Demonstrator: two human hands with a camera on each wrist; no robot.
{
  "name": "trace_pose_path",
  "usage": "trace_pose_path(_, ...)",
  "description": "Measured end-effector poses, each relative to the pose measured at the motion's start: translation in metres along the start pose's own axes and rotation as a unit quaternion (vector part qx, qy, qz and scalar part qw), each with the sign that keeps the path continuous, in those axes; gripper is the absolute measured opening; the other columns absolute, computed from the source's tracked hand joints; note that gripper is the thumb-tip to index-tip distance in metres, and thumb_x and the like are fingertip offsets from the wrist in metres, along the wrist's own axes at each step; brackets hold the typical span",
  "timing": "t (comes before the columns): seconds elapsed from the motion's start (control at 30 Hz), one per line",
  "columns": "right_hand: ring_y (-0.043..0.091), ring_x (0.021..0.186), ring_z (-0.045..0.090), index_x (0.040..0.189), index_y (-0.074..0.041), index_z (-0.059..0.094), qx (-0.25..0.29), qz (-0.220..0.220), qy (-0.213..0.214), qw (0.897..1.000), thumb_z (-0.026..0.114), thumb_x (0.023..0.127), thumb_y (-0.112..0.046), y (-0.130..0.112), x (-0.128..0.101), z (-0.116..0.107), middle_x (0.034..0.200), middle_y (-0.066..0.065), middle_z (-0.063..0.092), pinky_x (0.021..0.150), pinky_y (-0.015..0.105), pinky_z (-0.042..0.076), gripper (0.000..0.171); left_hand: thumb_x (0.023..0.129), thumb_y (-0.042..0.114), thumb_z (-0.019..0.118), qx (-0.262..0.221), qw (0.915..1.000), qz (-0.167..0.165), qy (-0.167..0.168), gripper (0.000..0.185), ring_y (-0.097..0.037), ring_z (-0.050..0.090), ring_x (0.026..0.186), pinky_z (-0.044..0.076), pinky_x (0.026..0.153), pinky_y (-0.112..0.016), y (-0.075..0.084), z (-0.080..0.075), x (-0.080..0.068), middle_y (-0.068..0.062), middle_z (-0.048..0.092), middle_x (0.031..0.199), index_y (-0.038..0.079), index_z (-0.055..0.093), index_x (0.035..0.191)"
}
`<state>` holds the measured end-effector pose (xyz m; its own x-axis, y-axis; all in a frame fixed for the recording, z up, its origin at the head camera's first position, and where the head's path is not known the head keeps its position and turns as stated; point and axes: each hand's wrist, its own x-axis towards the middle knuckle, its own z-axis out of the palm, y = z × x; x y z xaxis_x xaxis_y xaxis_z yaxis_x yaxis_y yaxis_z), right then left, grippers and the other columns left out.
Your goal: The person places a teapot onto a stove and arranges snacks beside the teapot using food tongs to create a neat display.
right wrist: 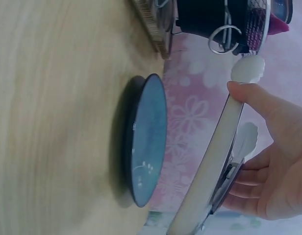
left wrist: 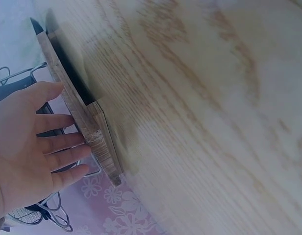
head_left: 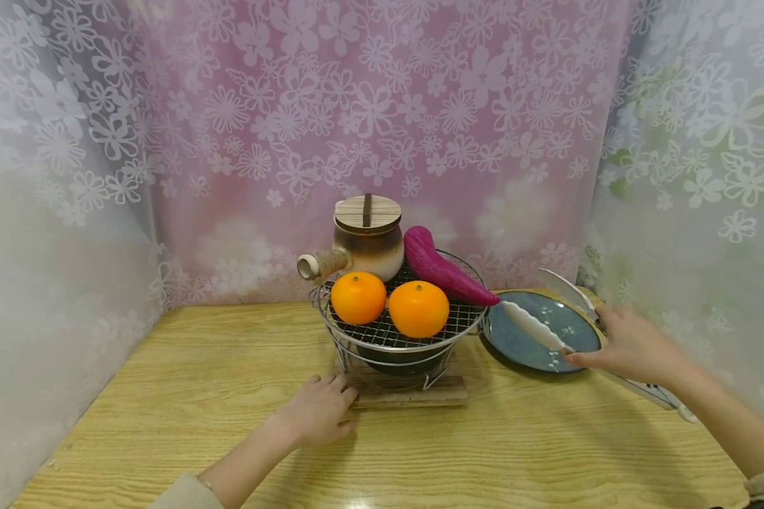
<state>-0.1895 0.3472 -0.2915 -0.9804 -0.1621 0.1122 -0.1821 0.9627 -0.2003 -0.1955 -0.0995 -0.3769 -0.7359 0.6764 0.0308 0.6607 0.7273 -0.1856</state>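
My right hand (head_left: 643, 348) holds a pair of metal tongs with pale scalloped tips (head_left: 535, 326) above the blue plate (head_left: 516, 339). The tong arms stand spread, thumb on one and fingers at the other, as the right wrist view shows. One tip is close to the narrow end of a long magenta vegetable (head_left: 442, 268) on the round wire grill (head_left: 382, 343); whether they touch, I cannot tell. At the left end of the grill's wooden base (head_left: 414, 392) rests my left hand (head_left: 318, 410), its fingers (left wrist: 58, 142) loosely extended against the wood.
Two round orange fruits (head_left: 359, 298) sit at the front of the grill. Behind them stands a brown-and-cream pot (head_left: 369, 247) with a wooden lid and a rope-wrapped handle pointing left. Floral curtains (head_left: 382, 106) enclose the wooden table (head_left: 229, 367) at back and sides.
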Motion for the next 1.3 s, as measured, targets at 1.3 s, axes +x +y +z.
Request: trace_pose_path(1.3, 0.041, 0.097, 0.053, 0.126, 0.011, 0.044, -0.036, -0.082, -0.016, 0.996, 0.083, 0.053, -0.047, -0.017, -0.031, 0.08, 0.112, 0.021, 0.053, 0.075, 0.052, 0.046, 0.101, 0.086, 0.043, 0.061, 0.003, 1.0, 0.002, -0.003, 0.042, -0.025, 0.052, 0.099, 0.043, 0.082, -0.039, 0.001, -0.003, -0.002, -0.008, 0.054, 0.107, 0.009, 0.06, 0.111)
